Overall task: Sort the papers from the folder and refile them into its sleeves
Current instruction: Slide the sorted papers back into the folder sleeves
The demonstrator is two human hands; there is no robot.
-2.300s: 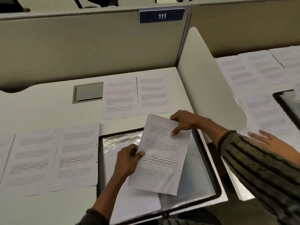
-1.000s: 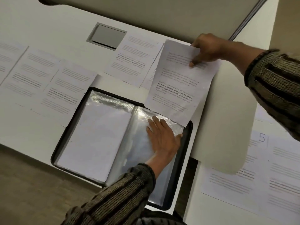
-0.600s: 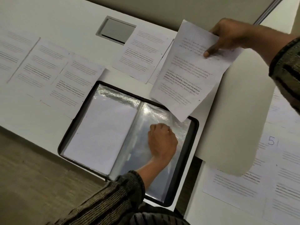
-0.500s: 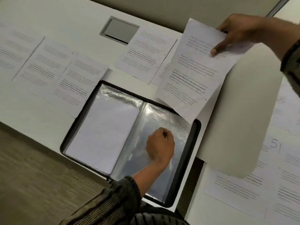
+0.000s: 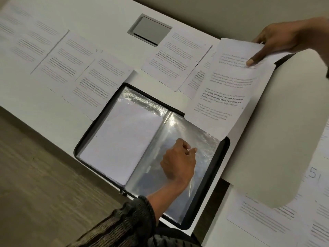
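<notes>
right hand (image 5: 277,40) pinches thin printed sheet (image 5: 227,90), upper right; left hand (image 5: 178,163) pinches glossy crinkled clear sleeve (image 5: 179,129) of black-rimmed folder (image 5: 210,175), centre. flat pages (image 5: 99,82) across white desk (image 5: 53,107); curved divider (image 5: 276,139) right.

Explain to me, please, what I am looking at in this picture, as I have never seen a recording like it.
There is no machine here. A person works with two bare hands, and the single picture comes from a camera worn on the head, looking forward and down. On the white desk lies an open black folder of clear sleeves, with loose sheets spread around it. Its left sleeve has a filed sheet inside. The right hand holds one printed page above the folder's far corner. The left hand, fingers curled, appears to pinch the right sleeve, probably to open it.
</notes>
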